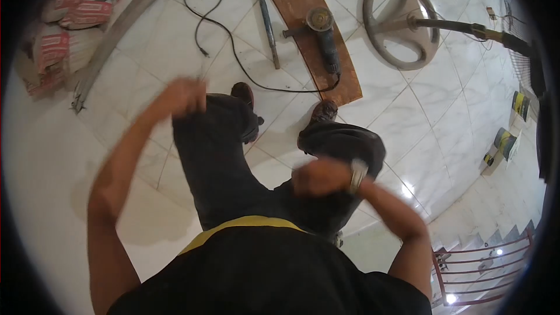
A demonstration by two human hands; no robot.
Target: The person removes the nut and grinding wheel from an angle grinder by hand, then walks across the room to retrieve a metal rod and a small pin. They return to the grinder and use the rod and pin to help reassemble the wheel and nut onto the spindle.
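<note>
My left hand is over my left knee, its fingers smeared by motion. Lower and to the right, my right hand hovers at or over my right thigh; it is blurred too, with a pale watch on the wrist. I cannot make out anything held in either one. Beyond my feet an angle grinder lies on a brown wooden board. Its black cord loops leftward over the floor. A long chisel-like metal bar rests to the left of the board.
A round beige stand base with cut-outs and a pole is at the upper right. Printed sacks pile up at the upper left beside a long grey strip. Glossy tiles cover the floor. Red railing borders steps at the lower right.
</note>
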